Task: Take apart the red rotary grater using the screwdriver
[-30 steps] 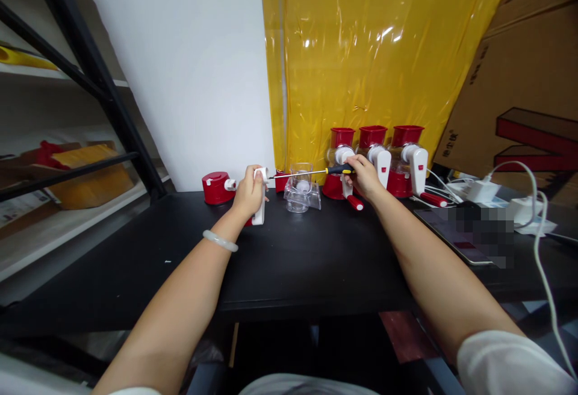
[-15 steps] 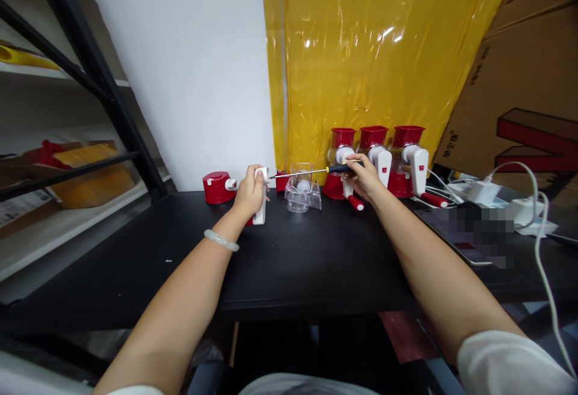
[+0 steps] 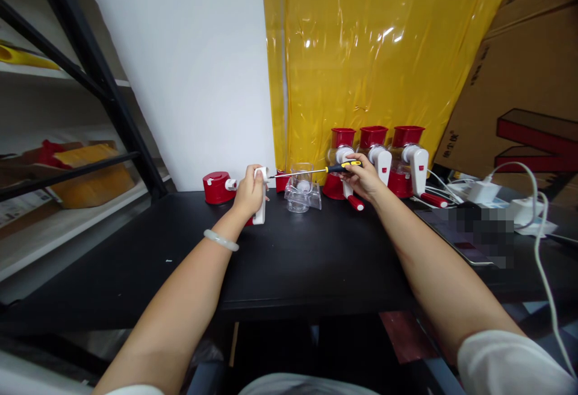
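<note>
My left hand (image 3: 251, 191) is closed around a white crank handle (image 3: 260, 214), held upright just above the black table. Part of its red grip shows below my fingers. My right hand (image 3: 363, 178) grips the black and yellow handle of a screwdriver (image 3: 339, 167). The screwdriver's long shaft points left, and its tip meets the round white end of the crank handle. Behind the shaft stands a clear plastic grater body (image 3: 302, 195). A red base (image 3: 217, 187) with a white side knob sits left of my left hand; another red part (image 3: 282, 181) is partly hidden behind the crank.
Three red and white rotary graters (image 3: 409, 160) stand in a row at the back right of the black table (image 3: 298, 262). A tablet (image 3: 451, 235), white chargers (image 3: 483, 190) and cables lie farther right. A metal shelf rack (image 3: 112, 100) borders the left side.
The screwdriver handle has turned in my right hand, so more of its yellow marking shows. My left hand and the crank handle stay in place.
</note>
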The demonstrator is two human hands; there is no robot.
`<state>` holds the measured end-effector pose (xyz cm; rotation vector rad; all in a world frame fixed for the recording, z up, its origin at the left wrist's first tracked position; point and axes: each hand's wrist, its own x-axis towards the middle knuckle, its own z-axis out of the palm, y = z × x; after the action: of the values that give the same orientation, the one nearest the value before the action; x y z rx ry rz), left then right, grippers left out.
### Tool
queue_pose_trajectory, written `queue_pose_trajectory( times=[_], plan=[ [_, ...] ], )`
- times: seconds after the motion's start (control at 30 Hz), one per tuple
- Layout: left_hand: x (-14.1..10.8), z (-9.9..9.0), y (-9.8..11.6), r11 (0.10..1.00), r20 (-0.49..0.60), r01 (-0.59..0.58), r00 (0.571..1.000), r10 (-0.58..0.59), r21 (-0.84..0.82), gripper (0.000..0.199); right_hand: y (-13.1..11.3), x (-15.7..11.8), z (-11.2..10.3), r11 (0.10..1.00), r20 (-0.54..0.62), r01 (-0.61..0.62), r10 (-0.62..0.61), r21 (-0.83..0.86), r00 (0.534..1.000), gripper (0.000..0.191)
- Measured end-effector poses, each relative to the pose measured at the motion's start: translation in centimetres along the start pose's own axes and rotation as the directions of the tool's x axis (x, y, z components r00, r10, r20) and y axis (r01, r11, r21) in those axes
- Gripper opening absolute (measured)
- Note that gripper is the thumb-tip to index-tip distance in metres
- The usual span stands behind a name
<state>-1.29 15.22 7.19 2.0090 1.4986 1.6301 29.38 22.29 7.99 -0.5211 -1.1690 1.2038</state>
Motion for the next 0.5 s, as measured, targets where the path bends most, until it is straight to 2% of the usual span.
queue_pose_trajectory(
  times=[0.13, 0.3, 0.5],
  plan=[
    [0.1, 0.0, -0.1, 1.000, 0.007, -0.002, 1.000, 0.002, -0.002, 0.034, -0.2, -0.1, -0.1, 0.999, -0.009, -0.008, 0.008, -0.031, 1.000, 0.046],
    [0.1, 0.0, -0.3, 1.000, 0.008, -0.001, 1.000, 0.001, -0.010, 0.033, -0.2, 0.3, 0.0, 0.998, -0.051, -0.029, 0.026, -0.064, 0.998, 0.038],
    [0.1, 0.0, -0.2, 1.000, 0.008, -0.004, 1.000, 0.004, 0.007, 0.033, 0.6, 0.9, -0.2, 0.979, -0.119, -0.005, -0.019, -0.204, 0.993, 0.047]
  ],
)
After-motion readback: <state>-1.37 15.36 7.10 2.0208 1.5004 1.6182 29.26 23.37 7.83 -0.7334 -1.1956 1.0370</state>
